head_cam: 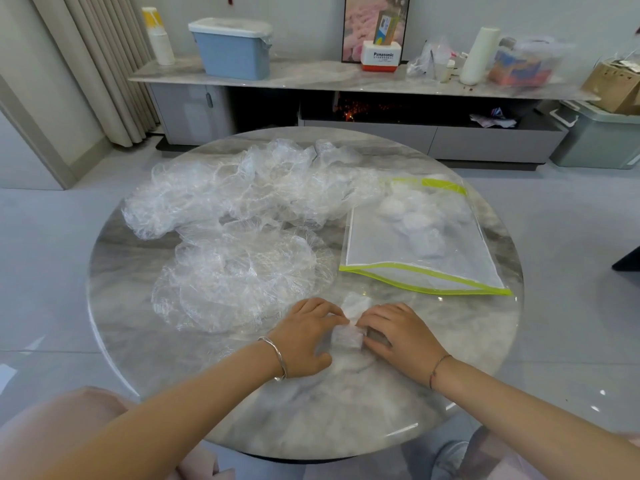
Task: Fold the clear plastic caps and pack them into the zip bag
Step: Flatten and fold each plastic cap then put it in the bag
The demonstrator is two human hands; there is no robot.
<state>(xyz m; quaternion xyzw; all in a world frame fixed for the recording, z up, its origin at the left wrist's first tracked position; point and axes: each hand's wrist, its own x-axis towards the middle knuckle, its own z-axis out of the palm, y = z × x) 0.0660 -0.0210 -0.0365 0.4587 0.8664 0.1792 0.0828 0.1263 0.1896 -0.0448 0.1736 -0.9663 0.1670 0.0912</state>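
Note:
A small folded clear plastic cap point(347, 336) lies on the round marble table point(450, 358) near its front edge. My left hand point(304, 336) and my right hand point(403, 336) sit on either side of it, fingertips pinching the fold from both sides. A loose heap of unfolded clear caps point(239, 216) spreads over the table's left and middle. The zip bag point(419, 237), clear with lime-green edges, lies flat at the right with several folded caps point(415, 220) inside; its mouth faces the far side.
Behind the table runs a low marble-topped cabinet point(311, 79) carrying a blue lidded bin point(232, 48), paper cups point(159, 36), boxes and bags. A grey storage bin point(595, 136) stands at the far right. Grey tiled floor surrounds the table.

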